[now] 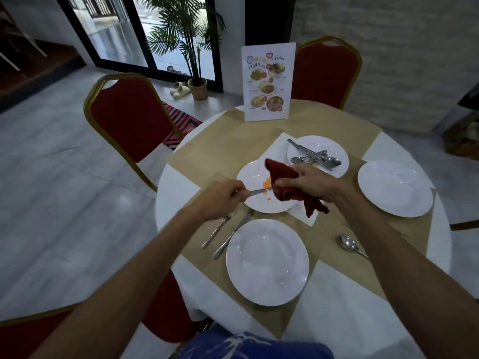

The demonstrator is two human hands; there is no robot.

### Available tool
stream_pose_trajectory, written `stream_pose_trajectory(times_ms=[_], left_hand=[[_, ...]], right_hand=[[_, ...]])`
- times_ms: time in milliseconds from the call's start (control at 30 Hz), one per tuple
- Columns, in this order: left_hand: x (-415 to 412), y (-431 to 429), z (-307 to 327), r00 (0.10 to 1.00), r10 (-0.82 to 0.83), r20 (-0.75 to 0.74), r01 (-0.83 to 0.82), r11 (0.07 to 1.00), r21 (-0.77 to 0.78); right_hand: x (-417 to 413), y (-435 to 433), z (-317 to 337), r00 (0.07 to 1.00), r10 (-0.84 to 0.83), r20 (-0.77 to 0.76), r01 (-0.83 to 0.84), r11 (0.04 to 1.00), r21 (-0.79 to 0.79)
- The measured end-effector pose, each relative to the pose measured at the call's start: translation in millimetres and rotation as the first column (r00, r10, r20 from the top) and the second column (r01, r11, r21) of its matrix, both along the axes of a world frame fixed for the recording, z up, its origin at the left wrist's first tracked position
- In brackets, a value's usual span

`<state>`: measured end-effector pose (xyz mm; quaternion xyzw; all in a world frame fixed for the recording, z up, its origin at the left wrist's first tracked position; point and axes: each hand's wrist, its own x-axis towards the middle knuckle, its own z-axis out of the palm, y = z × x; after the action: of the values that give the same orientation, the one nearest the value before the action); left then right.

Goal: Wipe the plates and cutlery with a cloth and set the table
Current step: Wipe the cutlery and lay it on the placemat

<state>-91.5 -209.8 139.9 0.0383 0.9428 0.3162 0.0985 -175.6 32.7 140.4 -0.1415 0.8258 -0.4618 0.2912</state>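
One cutlery piece (260, 191), in wiping: handle pinched in curled fingers of the left hand (220, 200), far end buried in the red cloth (285, 182) bunched in the clenched right hand (312, 182), both above the orange-smeared plate (255, 174) mid-table (233, 141), likely so residue drops there.

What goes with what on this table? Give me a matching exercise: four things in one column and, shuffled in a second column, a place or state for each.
Column A
1. red cloth
2. utensil
3. far plate
4. plate under the hands

Column B
a. gripped by the left hand
b. smeared with orange
c. bunched in the right hand
d. carrying a pile of cutlery

Pairs: 1-c, 2-a, 3-d, 4-b
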Motion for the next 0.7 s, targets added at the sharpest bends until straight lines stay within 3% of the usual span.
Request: stream_pose_trajectory(times_ms=[67,167,233,267,333,400,433,500,600,700], left_hand=[[14.4,22.4,-11.8,0.982,0.186,-0.028,-0.185,0.982,0.035],[29.9,63.2,-24.9,0.941,0.340,0.002,-0.336,0.931,0.139],[35.5,84.7,-30.5,0.916,0.401,0.018,-0.397,0.897,0.194],[37.4,88.4,-33.0,0.904,0.425,0.037,-0.422,0.878,0.225],[40.2,82.8,-38.6,0.908,0.401,0.121,-0.418,0.852,0.315],[41.2,65.7,-43.1,0.940,0.265,0.215,-0.318,0.909,0.271],[37.4,55.6,-44.8,0.953,0.223,0.204,-0.260,0.949,0.179],[27.4,39.2,-40.6,0.946,0.305,0.109,-0.315,0.945,0.092],[7.5,32.6,-22.9,0.909,0.415,-0.048,-0.395,0.890,0.226],[-2.4,31.8,-16.7,0.893,0.447,-0.052,-0.421,0.870,0.258]], right_hand=[[6.4,-11.0,-10.2,0.968,-0.252,-0.003,0.249,0.958,-0.141],[19.3,-44.1,-30.8,0.748,-0.654,0.114,0.656,0.703,-0.274],[32.3,-66.3,-45.2,0.566,-0.767,0.302,0.822,0.494,-0.286],[38.5,-76.3,-53.3,0.525,-0.744,0.413,0.850,0.436,-0.294],[48.2,-86.6,-63.5,0.554,-0.685,0.473,0.832,0.466,-0.300],[52.5,-82.4,-67.4,0.605,-0.665,0.438,0.796,0.532,-0.290],[54.2,-77.4,-65.2,0.616,-0.663,0.426,0.787,0.542,-0.295],[59.2,-71.7,-60.8,0.653,-0.642,0.402,0.757,0.576,-0.309],[76.9,-80.5,-45.4,0.790,-0.521,0.322,0.609,0.727,-0.317],[91.8,-93.9,-34.2,0.864,-0.403,0.301,0.493,0.797,-0.348]])
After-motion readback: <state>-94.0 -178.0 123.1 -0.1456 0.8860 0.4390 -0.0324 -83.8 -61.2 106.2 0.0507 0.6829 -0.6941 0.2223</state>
